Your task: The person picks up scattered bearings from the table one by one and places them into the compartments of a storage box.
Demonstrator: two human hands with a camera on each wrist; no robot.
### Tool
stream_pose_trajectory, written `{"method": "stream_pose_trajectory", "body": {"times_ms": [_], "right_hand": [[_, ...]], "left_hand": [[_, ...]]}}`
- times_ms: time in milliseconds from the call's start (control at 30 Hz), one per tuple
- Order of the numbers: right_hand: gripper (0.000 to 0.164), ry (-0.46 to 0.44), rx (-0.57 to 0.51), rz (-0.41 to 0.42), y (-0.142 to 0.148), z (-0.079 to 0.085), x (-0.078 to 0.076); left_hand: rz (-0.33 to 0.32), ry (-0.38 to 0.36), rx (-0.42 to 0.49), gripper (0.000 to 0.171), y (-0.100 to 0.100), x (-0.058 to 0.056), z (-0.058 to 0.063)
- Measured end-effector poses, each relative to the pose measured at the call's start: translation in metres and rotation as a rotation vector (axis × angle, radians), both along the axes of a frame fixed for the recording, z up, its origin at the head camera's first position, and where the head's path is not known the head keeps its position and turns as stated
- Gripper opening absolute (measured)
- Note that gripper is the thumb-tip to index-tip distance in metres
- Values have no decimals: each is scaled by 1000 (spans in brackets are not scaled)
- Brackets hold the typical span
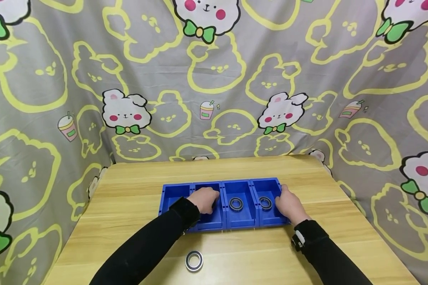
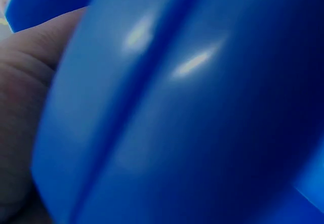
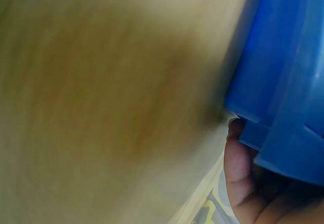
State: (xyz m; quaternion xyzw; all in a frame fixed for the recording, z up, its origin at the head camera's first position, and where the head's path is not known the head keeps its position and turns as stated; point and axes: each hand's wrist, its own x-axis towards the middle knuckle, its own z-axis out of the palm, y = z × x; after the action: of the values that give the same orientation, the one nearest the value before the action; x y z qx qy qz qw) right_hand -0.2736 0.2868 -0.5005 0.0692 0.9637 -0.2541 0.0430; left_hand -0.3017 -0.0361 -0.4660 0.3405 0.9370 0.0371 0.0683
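Observation:
A row of joined blue plastic bins (image 1: 207, 228) stands on the table. My left hand (image 1: 203, 200) reaches down into the second compartment from the left, its fingers curled and close to the divider on its right. A small dark patch shows beside those fingertips; I cannot tell what they hold. In the left wrist view a blue bin wall (image 2: 167, 107) covers most of that hand. At the row's right end, my right hand (image 1: 290, 204) grips the outer side wall, fingers bent round the edge. Ball bearings lie in the third compartment (image 1: 236, 204) and the fourth compartment (image 1: 265, 203).
Another ball bearing (image 1: 194, 261) lies flat on the wooden table (image 1: 253, 253) in front of the bins, close to the left forearm. Patterned grey cloth (image 1: 217, 130) hangs behind the table and along both sides.

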Motion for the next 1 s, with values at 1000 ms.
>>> {"method": "stream_pose_trajectory", "body": {"times_ms": [1000], "right_hand": [[59, -2, -13, 14, 2, 2, 0]], "left_hand": [[38, -30, -130, 49, 7, 15, 14]]}}
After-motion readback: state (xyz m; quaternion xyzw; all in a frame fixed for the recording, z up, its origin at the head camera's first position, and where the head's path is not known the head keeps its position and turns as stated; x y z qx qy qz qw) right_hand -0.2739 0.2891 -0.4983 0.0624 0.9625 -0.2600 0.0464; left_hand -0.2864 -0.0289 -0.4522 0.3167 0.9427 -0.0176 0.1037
